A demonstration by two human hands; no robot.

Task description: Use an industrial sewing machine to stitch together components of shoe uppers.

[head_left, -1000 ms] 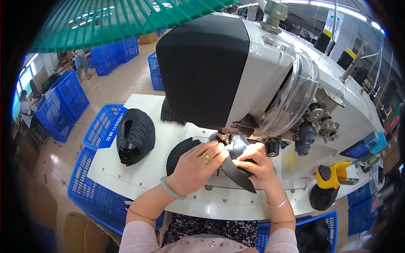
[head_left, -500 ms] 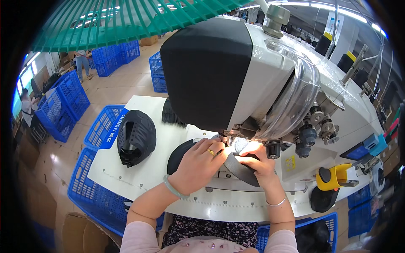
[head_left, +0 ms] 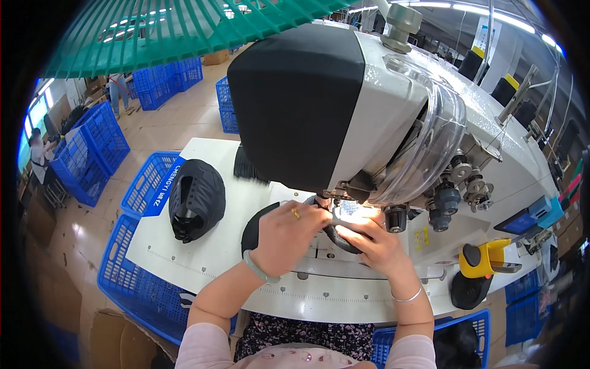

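Observation:
Under the head of a white and black sewing machine (head_left: 301, 111), both hands are at a black shoe upper (head_left: 251, 230). My left hand (head_left: 284, 237) is closed on its left part, fingertips close to the needle area. My right hand (head_left: 376, 246) grips the upper's right side, thumb and fingers pressed at the edge. Bright lamp light washes out the material between the fingertips, and the needle point is hidden. A second black shoe upper (head_left: 196, 200) stands on the white table (head_left: 184, 258) to the left, apart from my hands.
A yellow holder (head_left: 488, 257) with a black piece (head_left: 470, 289) beside it sits at the right. Blue crates (head_left: 132, 277) flank the table's left side, and another crate (head_left: 485, 338) is at lower right. A green fan guard (head_left: 184, 37) hangs overhead. People work in the background.
The shoe upper has turned between my hands, and its wide grey inner band no longer shows. My left fingers have shifted slightly; my right fingers stretch further toward the needle area.

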